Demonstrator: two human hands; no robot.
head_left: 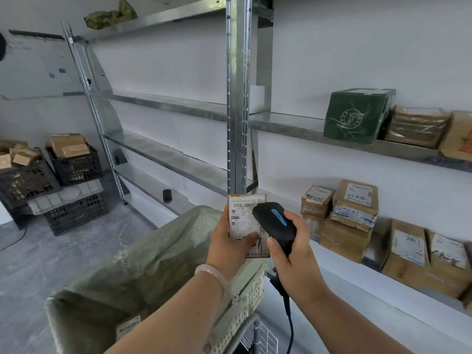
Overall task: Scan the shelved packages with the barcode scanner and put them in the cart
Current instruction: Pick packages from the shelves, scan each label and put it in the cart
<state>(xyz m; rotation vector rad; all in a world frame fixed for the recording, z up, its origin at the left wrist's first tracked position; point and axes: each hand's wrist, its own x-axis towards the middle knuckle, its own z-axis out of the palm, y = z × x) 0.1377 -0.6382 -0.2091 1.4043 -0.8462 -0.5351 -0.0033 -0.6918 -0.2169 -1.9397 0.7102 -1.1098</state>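
The left hand (227,241) grips a small package (242,215) upright above the cart (246,311), thumb across the lower part of the label face and fingers behind it. The right hand (293,259) is closed round the handle of the barcode scanner (277,223), whose head sits just in front of the label's right side. The package appears to be a stiff cardboard carton, probably light, since one hand supports it without strain. Its taped faces may be slick. Hold it by the long edges or the lower end and keep the printed barcode near the top uncovered. The rear face of the package and the fingers behind it are hidden. The scanner's window and trigger are not visible, so it cannot be told whether a read is in progress. Its cable (288,315) runs out of frame below. The green woven sack (158,259) lining the cart conceals most of the interior; one labelled parcel (129,328) shows at the bottom. The shelved packages (355,203) continue past the right edge, so their count is uncertain.
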